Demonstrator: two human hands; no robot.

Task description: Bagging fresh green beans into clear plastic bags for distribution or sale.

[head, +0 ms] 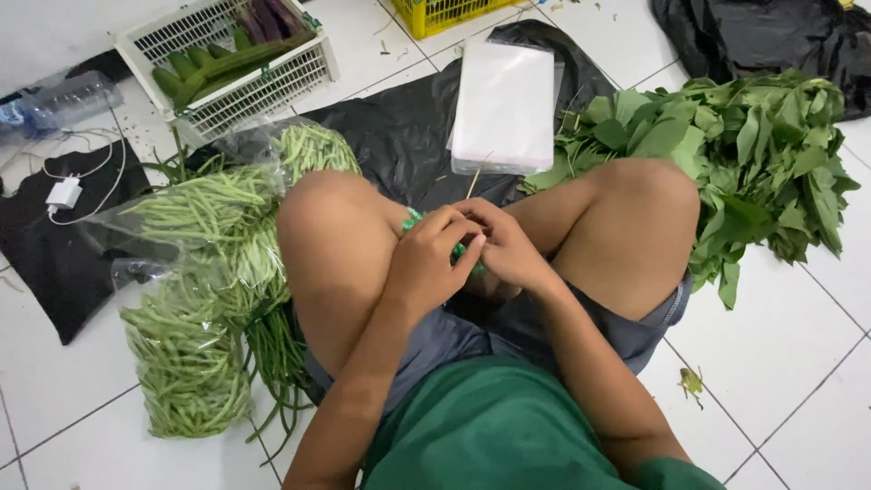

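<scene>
I sit cross-legged on a white tiled floor. My left hand and my right hand meet between my knees, fingers curled together around a small green thing, which looks like a band or tape; most of it is hidden by the fingers. A thin pale stick pokes up just beyond the hands. Which hand carries the green thing I cannot tell for sure; both touch it.
Clear bags of green beans lie at my left knee. A heap of leafy greens lies at my right. Ahead is a stack of clear plastic bags on black sheeting, and a white crate with vegetables.
</scene>
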